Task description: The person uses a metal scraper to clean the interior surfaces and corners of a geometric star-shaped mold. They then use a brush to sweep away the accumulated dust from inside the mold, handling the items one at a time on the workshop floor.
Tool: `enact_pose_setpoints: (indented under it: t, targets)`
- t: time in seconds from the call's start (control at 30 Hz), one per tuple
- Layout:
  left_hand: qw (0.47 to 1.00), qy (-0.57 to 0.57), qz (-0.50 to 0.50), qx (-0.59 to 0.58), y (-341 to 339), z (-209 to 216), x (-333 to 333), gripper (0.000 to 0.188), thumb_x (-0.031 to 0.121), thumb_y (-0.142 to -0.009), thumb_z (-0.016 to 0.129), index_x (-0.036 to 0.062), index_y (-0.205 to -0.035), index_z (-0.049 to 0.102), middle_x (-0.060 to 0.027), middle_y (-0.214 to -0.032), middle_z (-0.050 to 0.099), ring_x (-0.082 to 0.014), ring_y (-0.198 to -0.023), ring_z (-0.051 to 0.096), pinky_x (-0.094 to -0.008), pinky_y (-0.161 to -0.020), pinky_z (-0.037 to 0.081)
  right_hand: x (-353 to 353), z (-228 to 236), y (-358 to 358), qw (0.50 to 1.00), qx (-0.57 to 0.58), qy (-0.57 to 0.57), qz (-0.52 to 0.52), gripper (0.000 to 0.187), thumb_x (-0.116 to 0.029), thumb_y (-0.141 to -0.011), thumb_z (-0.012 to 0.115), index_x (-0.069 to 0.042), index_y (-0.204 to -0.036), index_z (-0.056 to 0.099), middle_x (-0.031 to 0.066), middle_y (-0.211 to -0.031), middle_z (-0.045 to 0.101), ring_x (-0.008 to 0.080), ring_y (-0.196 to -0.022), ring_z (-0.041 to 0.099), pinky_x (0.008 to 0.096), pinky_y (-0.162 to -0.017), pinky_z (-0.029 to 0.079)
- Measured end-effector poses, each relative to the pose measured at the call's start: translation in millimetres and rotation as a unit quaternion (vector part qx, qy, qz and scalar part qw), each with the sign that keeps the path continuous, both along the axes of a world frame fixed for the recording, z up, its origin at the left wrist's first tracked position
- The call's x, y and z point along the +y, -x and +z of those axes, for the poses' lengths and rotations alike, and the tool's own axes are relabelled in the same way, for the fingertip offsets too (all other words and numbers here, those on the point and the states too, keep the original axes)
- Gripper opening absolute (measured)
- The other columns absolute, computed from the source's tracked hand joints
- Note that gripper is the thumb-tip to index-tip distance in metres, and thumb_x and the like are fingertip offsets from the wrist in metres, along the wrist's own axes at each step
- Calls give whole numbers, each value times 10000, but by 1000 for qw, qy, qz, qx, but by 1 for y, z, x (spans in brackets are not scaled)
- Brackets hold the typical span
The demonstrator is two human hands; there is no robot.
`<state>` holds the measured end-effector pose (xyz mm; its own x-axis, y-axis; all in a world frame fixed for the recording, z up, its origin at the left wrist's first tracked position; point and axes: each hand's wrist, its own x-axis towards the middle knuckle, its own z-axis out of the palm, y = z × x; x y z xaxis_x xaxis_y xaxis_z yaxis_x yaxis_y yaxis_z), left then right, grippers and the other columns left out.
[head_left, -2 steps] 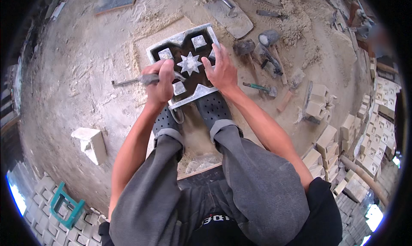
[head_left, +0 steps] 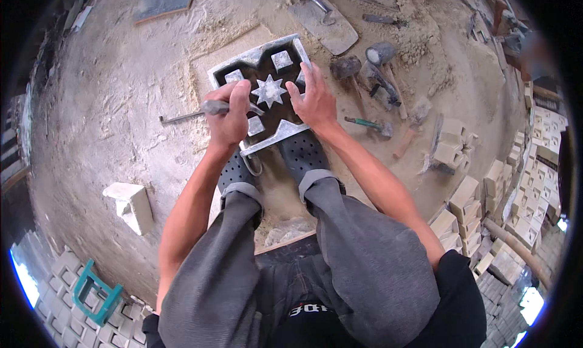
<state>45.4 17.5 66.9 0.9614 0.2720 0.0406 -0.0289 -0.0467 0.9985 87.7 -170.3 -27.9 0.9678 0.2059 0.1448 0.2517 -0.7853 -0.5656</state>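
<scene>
Between my feet lies a grey metal mould [head_left: 267,143], tilted in view, with square blocks and an eight-pointed star [head_left: 268,91] standing inside its dark cavity. My left hand [head_left: 228,122] is closed around the grey handle of a thin metal hand tool [head_left: 214,107]. One rod end of it points out left, hooked at the tip; its curved other end reaches into the mould near the lower-left block. On the mould's right wall rests my right hand [head_left: 317,104], fingers stretched along the rim and thumb apart over the cavity. Its palm hides part of that wall.
A trowel [head_left: 325,23], mallets [head_left: 346,67], a green-handled hammer [head_left: 367,123] and a brush [head_left: 413,126] lie right of the mould among loose sand. Pale blocks [head_left: 464,202] are stacked at right. One block [head_left: 130,205] and a green stool [head_left: 94,293] stand left.
My left hand has shifted very slightly up and right with the tool. My right hand keeps its place on the mould wall.
</scene>
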Motion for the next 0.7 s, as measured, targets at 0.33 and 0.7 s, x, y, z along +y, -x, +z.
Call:
enact_pose_setpoints:
  t: [0.33,0.7]
  targets:
    - [993,-40,-110,-8,-1,11,12,408,175,-922,539,8,-567,428,18,-521,409,-70,-497,361,-278,-462,263,-5,2,0,1000,0,8,-3,590,-416,-932,584,-48,-1374,450,229,-1355,492,417,-1175,545,482,-920,489]
    - [993,77,-64,-64,-17,77,19,375,175,-930,450,94,-590,314,29,-529,263,-70,-446,215,-287,-422,174,-6,0,2,1000,5,-2,-9,588,-410,-926,595,-43,-1364,459,224,-1352,499,418,-1168,549,478,-921,490]
